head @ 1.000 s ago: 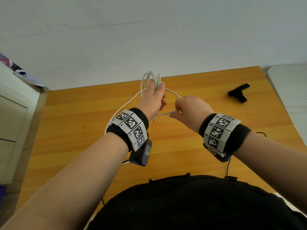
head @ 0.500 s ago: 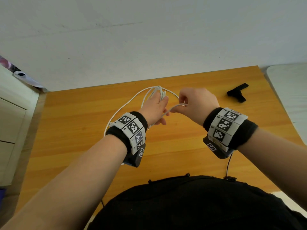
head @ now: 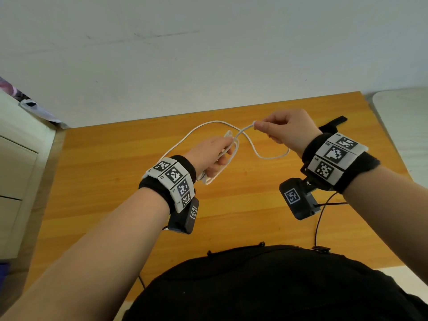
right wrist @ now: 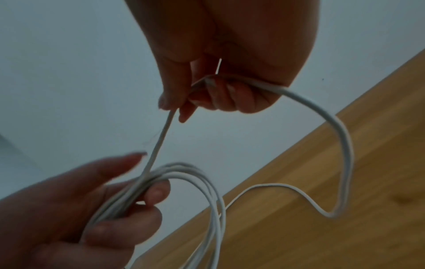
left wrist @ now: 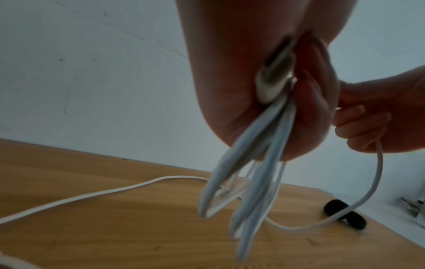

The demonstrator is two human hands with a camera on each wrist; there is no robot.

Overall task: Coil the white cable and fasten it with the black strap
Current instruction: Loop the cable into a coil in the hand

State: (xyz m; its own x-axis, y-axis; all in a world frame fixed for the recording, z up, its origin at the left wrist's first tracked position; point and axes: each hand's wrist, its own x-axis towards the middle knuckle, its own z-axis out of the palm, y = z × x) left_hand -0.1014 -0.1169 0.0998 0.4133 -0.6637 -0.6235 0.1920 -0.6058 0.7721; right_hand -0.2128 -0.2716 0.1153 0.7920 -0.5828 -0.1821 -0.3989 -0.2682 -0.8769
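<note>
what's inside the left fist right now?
The left hand grips several gathered loops of the white cable, plus a white connector plug against the palm. The exact loop count is hidden by the fingers and blur.

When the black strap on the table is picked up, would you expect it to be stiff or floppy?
Probably floppy and light: the black strap looks like soft fabric, lying bent on the table. It seems unlikely to roll or slip. Part is hidden behind the right hand.

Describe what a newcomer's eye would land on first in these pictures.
First, the white cable strung in mid-air between two raised hands: the left hand grips a bundle of loops, the right hand pinches one strand. Next, the black strap lying on the wooden table behind the right wrist.
</note>
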